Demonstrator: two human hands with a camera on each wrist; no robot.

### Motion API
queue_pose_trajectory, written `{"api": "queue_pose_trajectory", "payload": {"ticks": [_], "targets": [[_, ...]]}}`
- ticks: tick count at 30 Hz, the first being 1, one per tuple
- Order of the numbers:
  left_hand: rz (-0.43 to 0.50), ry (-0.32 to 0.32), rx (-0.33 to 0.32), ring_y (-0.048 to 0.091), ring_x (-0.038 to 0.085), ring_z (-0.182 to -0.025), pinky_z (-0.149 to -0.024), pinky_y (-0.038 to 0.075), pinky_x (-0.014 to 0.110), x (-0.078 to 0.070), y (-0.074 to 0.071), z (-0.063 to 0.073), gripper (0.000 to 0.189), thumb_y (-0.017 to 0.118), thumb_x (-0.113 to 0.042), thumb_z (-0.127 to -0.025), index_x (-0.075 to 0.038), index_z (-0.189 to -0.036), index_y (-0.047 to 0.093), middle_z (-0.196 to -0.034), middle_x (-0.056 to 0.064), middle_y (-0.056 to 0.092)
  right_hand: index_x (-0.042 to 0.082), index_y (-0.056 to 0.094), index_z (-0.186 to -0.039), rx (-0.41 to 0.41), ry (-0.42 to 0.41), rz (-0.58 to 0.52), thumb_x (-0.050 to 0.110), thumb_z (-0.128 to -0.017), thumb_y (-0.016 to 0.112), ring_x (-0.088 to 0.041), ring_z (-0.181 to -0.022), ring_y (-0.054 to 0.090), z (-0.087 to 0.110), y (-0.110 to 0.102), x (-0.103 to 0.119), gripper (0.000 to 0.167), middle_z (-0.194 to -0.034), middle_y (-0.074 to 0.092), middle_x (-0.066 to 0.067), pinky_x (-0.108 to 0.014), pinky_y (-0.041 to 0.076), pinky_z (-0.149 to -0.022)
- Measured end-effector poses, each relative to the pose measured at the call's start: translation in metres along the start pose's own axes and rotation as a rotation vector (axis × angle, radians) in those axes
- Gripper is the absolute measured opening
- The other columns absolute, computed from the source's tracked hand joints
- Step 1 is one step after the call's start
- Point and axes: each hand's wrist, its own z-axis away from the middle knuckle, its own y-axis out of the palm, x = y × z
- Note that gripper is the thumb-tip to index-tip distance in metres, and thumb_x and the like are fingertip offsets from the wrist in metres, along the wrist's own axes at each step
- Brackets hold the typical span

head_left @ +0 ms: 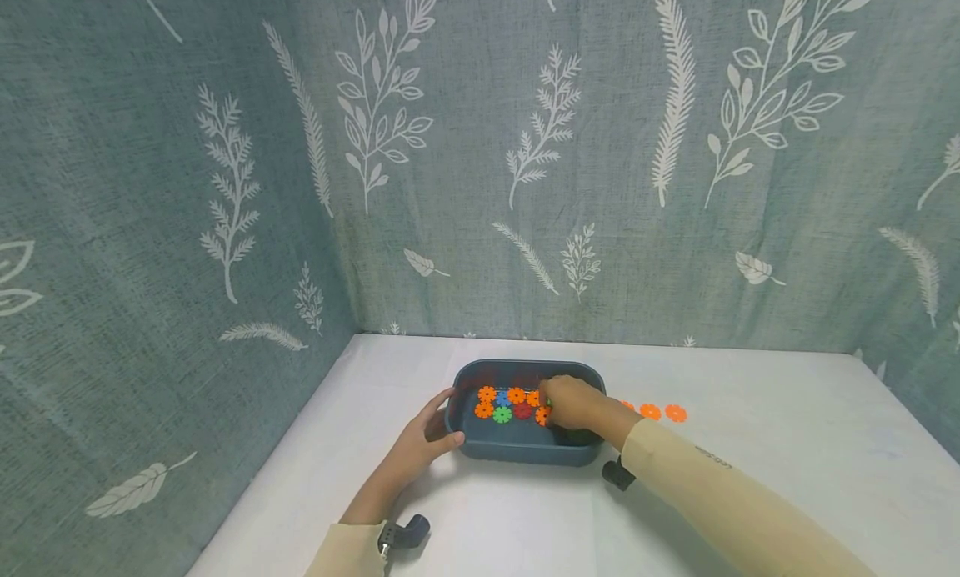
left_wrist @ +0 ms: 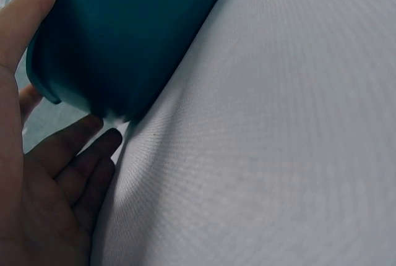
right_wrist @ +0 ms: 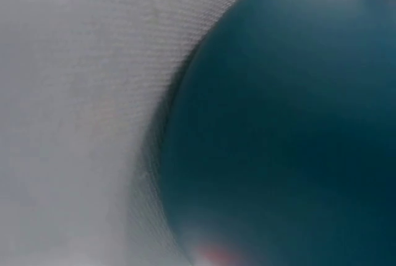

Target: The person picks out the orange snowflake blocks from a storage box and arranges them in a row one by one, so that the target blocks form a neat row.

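Observation:
A dark blue-grey plastic tray (head_left: 525, 454) stands on the white table. Its floor bears several flower-shaped plastic discs: orange ones (head_left: 487, 393), a blue disc (head_left: 503, 399), a green disc (head_left: 502, 414) and a red disc (head_left: 522, 411). At the tray's left end my left hand (head_left: 420, 439) holds the rim, thumb on the near side and fingers round the outside; the left wrist view shows the thumb against the tray wall (left_wrist: 124, 37). My right hand (head_left: 573, 403) reaches down inside the tray's right half, beside an orange disc and a bit of green. Its fingertips are mostly hidden.
To the right of the tray, orange discs (head_left: 650, 411) lie in a row on the table (head_left: 787, 444), one partly behind the right forearm. Grey-green leaf-patterned cloth (head_left: 600, 160) closes off the back and left side. Dark wrist devices (head_left: 408, 533) sit near both hands.

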Motion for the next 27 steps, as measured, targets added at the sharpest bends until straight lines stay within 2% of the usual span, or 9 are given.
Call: {"api": "queue_pose_trajectory", "payload": {"ticks": [7, 11, 14, 18, 27], "targets": [[0.011, 0.009, -0.001, 0.043, 0.036, -0.133, -0.107, 0.032, 0.057, -0.003, 0.0, 0.001, 0.077, 0.076, -0.029, -0.085, -0.026, -0.15, 0.036, -0.147, 0.018, 0.044, 0.011, 0.065, -0.103, 0.023, 0.034, -0.032, 0.013, -0.084, 0.077, -0.016, -0.081, 0.061, 0.004, -0.003, 0.004, 0.022, -0.09, 0.066, -0.001, -0.037, 0.054, -0.079], [0.002, 0.003, -0.012, 0.044, 0.036, -0.132, -0.106, 0.034, 0.057, -0.004, 0.001, 0.002, 0.077, 0.077, -0.029, -0.085, -0.025, -0.15, 0.036, -0.146, 0.018, 0.044, 0.012, 0.064, -0.101, 0.02, 0.016, -0.05, 0.012, -0.086, 0.076, -0.015, -0.077, 0.058, 0.005, -0.005, 0.001, 0.019, -0.089, 0.065, 0.0, -0.035, 0.053, -0.072], [-0.007, 0.003, -0.018, 0.044, 0.036, -0.132, -0.106, 0.034, 0.057, -0.001, 0.001, 0.001, 0.077, 0.077, -0.03, -0.085, -0.026, -0.15, 0.036, -0.147, 0.017, 0.044, 0.011, 0.064, -0.101, 0.023, 0.008, -0.07, 0.01, -0.087, 0.074, -0.016, -0.079, 0.058, 0.005, -0.008, -0.004, 0.018, -0.093, 0.065, -0.002, -0.035, 0.053, -0.071], [-0.007, -0.005, -0.016, 0.043, 0.035, -0.133, -0.106, 0.033, 0.057, 0.002, 0.002, 0.002, 0.078, 0.077, -0.032, -0.085, -0.028, -0.151, 0.035, -0.149, 0.016, 0.042, 0.012, 0.065, -0.103, 0.033, 0.025, -0.069, 0.009, -0.088, 0.073, -0.017, -0.086, 0.061, 0.007, -0.014, -0.009, 0.017, -0.099, 0.066, -0.002, -0.036, 0.054, -0.076], [-0.005, -0.005, -0.019, 0.043, 0.036, -0.133, -0.106, 0.033, 0.058, 0.002, 0.002, 0.0, 0.077, 0.076, -0.033, -0.085, -0.029, -0.15, 0.036, -0.148, 0.017, 0.042, 0.013, 0.064, -0.095, 0.032, 0.042, -0.102, 0.007, -0.087, 0.073, -0.015, -0.072, 0.055, 0.019, -0.037, -0.015, 0.013, -0.084, 0.062, 0.003, -0.033, 0.05, -0.065]]}}
